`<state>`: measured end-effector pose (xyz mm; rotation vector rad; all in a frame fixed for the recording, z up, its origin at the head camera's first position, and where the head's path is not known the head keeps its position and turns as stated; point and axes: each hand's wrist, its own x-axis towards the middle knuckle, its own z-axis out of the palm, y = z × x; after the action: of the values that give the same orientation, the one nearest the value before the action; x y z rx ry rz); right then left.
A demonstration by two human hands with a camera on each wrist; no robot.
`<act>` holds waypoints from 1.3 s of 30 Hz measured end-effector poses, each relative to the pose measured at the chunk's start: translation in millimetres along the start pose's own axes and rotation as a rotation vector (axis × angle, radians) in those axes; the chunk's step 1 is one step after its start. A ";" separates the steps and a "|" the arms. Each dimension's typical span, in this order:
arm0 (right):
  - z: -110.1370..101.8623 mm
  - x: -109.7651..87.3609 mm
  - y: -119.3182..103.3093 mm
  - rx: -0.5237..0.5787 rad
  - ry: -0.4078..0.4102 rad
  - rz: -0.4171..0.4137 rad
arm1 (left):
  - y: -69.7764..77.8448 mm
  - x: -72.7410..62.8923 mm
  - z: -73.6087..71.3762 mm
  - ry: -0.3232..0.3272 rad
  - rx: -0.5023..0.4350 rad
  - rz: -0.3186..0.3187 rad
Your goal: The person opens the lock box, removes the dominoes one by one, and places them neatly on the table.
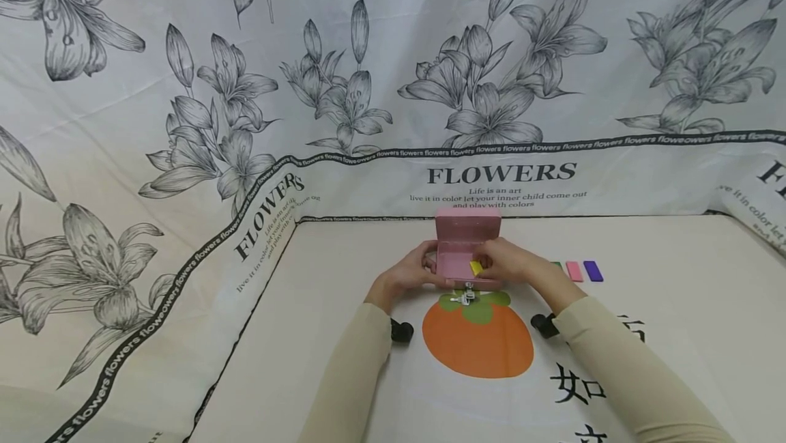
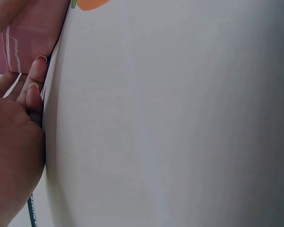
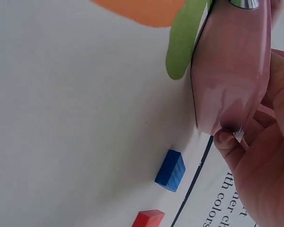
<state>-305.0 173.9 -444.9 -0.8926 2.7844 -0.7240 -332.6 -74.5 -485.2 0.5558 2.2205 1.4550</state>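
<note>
A pink box (image 1: 468, 224) stands on the table with its lid raised, its inside facing me. My left hand (image 1: 411, 267) holds the box at its left side, fingers along the wall and thumb at the front edge. Between the fingertips of my right hand (image 1: 506, 260) is a small yellow block (image 1: 475, 267), held inside the box over its right part. At the box's front is a metal clasp with small keys (image 1: 465, 297). In the right wrist view, the curled fingers lie at the corner of the box (image 3: 232, 71), and the yellow block is hidden.
Right of the box lie a pink block (image 1: 574, 271), a purple block (image 1: 593, 271) and a partly hidden green one. The right wrist view shows a blue block (image 3: 170, 170) and a red block (image 3: 149, 218). Behind hangs a flower-printed cloth (image 1: 344, 183).
</note>
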 end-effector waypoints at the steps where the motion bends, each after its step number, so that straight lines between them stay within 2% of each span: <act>1: 0.6 -0.1 0.3 0.011 0.007 0.015 | -0.1 0.2 0.1 -0.001 -0.003 0.001; 7: 2.0 -1.5 -0.1 0.080 0.058 0.105 | 0.5 0.1 -0.2 -0.004 -0.012 0.004; 17: 6.7 -1.4 2.4 0.151 0.176 0.125 | 0.3 -0.8 -0.4 -0.012 -0.022 0.008; 26: 6.5 -3.1 -0.2 0.142 0.250 0.137 | -1.5 1.0 -0.8 -0.016 -0.034 0.011; 34: 3.8 -11.1 -1.1 0.176 0.320 0.172 | -3.8 3.2 -0.3 -0.010 -0.003 0.018; 39: -0.1 -19.9 -3.1 0.194 0.352 0.176 | -2.4 2.6 0.3 -0.004 -0.017 0.011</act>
<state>-287.2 183.1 -443.8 -0.5189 2.9647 -1.1960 -334.8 -73.7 -487.9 0.5656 2.2034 1.4750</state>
